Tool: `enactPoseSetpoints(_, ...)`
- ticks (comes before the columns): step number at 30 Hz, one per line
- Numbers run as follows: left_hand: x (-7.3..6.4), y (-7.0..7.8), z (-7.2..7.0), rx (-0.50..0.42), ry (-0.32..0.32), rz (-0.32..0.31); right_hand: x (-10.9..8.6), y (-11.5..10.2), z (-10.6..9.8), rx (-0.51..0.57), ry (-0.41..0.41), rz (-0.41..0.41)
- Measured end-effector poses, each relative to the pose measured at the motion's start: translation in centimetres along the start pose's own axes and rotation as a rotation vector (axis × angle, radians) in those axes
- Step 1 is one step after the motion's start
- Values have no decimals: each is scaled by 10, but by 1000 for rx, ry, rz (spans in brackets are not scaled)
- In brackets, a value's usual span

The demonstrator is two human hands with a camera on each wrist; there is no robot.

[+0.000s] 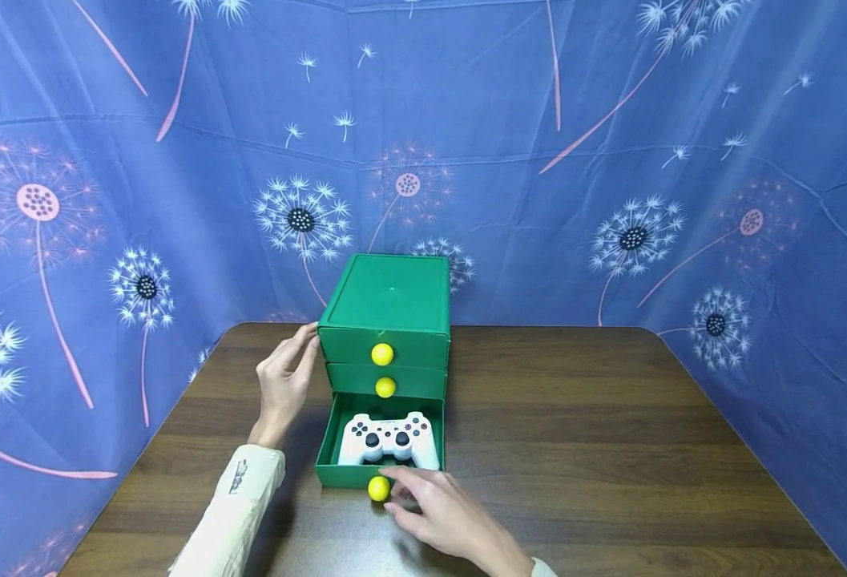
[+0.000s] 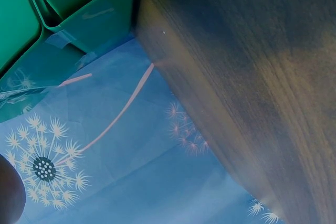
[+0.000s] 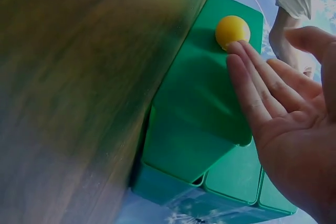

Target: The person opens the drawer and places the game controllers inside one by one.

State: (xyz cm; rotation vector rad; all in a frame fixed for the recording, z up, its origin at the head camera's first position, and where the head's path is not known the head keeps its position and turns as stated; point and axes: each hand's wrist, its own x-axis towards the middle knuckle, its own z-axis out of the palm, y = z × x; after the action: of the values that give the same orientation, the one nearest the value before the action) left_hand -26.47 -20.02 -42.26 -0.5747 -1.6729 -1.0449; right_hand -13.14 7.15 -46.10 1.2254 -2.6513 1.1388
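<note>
A green three-drawer box (image 1: 387, 292) with round yellow knobs stands on the table. Its bottom drawer (image 1: 354, 478) is pulled out, and a white game controller (image 1: 389, 439) lies inside. My left hand (image 1: 284, 389) touches the upper left side of the box with its fingertips. At the drawer's front is my right hand (image 1: 445, 513), its fingers extended beside the lowest yellow knob (image 1: 378, 489). In the right wrist view, the fingertips of this hand (image 3: 286, 98) reach the yellow knob (image 3: 232, 31) without curling round it. The upper two drawers are closed.
The brown wooden table (image 1: 574, 433) extends to both sides of the box. Behind it hangs a blue cloth (image 1: 524, 240) with a dandelion print. Clear tape (image 2: 60, 39) shows on the box in the left wrist view.
</note>
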Motion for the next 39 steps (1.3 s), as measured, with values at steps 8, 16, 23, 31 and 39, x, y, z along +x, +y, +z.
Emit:
enactPoseSetpoints(8,0,-1,0,-2,-5,-3,5,0,4,-100,-85,-1)
enactPoseSetpoints(16,0,-1,0,-8,-13,2,10,2,8,-185,-58,-46)
enactPoseSetpoints(23,-1,-1,0,4,-14,-3,12,2,10,-177,-92,-39)
enactPoseSetpoints(31,0,-1,0,2,-7,3,17,1,13,-192,-95,-45)
enactPoseSetpoints(39,0,-2,0,-15,-4,1,22,1,16,-279,-53,-68)
